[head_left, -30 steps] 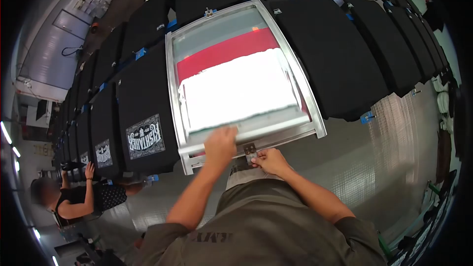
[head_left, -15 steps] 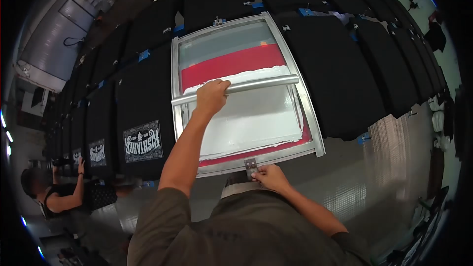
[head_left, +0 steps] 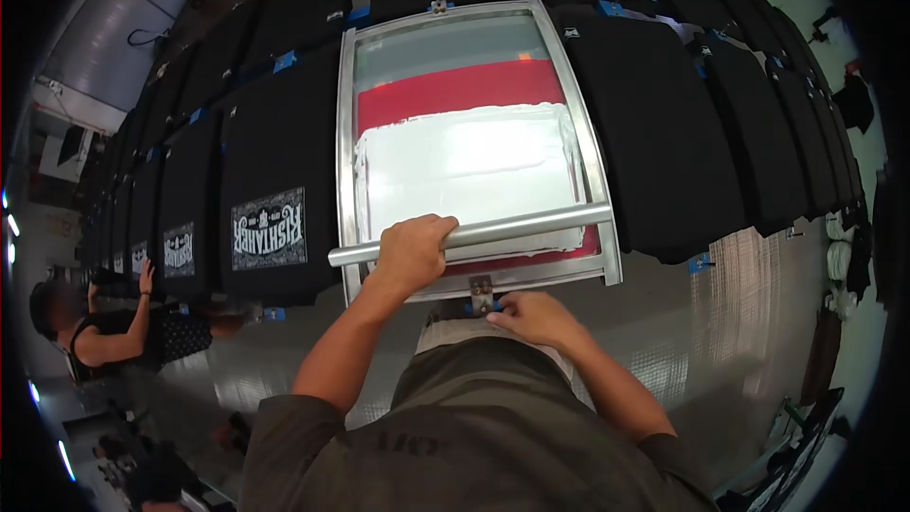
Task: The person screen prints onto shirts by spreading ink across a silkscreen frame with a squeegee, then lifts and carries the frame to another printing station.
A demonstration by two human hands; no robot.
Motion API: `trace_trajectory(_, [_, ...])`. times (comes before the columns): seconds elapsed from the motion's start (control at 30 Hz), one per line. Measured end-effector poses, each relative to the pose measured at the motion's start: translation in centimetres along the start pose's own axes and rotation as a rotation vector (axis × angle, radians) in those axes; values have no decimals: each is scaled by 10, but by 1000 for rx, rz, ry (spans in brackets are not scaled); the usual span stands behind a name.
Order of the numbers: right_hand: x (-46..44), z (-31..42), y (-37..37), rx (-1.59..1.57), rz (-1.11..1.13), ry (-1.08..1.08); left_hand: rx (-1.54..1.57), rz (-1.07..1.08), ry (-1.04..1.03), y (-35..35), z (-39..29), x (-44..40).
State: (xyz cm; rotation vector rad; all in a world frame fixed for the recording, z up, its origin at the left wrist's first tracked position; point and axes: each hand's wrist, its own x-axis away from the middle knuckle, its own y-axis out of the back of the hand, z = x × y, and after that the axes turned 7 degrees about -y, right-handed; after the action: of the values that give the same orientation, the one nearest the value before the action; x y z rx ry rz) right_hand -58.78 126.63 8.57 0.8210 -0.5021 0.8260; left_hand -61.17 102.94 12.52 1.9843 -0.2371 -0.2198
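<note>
My left hand (head_left: 414,251) is wrapped round a long silver squeegee (head_left: 531,226) lying across the near part of a metal-framed printing screen (head_left: 596,156). Thick white ink (head_left: 464,166) coats the mesh beyond the bar, with a red band (head_left: 464,95) above it. At the screen's near edge, my right hand (head_left: 542,319) has its curled fingers against a small metal bracket (head_left: 482,294) with a blue part. Under the screen, whatever lies there is hidden by the ink.
Black shirts on boards flank the screen, including one on the right (head_left: 654,142) and a printed one on the left (head_left: 270,156). Blue clips (head_left: 285,62) sit between boards. At far left, another person (head_left: 114,332) reaches toward a board. My body stands close to the screen's near edge.
My left hand has drawn the squeegee toward me, from mid-screen to near the front edge, leaving white ink behind it. My right hand stays by the bracket. My view has shifted slightly.
</note>
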Motion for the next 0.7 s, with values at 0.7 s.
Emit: trace_trajectory(0.7, [-62,-63,89,720,-959,319,-308,-310,-39,-35,118,77])
